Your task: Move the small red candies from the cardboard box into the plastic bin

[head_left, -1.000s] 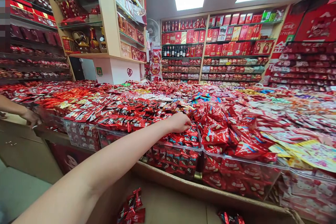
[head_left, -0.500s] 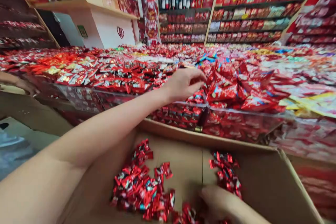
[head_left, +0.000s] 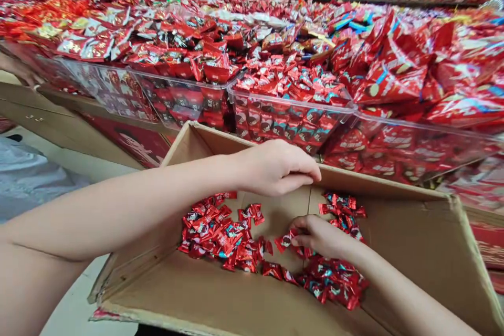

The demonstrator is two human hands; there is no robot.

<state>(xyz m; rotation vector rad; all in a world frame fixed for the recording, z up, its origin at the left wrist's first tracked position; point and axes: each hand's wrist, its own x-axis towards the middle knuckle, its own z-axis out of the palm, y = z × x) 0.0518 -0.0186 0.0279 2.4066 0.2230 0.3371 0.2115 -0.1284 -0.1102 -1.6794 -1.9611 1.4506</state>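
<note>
"Inside the box (head_left: 177,294), the right hand (head_left: 317,234)?"

"It narrowly pinched 1 red-wrapped candy (head_left: 285,241); lifting probably called for a steady pinch."

"Near the box's far wall?"

"The left hand (head_left: 275,168) curled; I couldn't tell whether it held anything. Beyond the box, a clear bin (head_left: 291,102) stood."

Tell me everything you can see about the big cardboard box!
The cardboard box is brown and open on top, with worn, frayed edges and a seam along its floor. It sits in front of the clear tubs. Shiny red wrapped sweets lie loosely inside. The right hand reaches in, pinching one sweet; the left hand is above it. Its underside is hidden.
</note>
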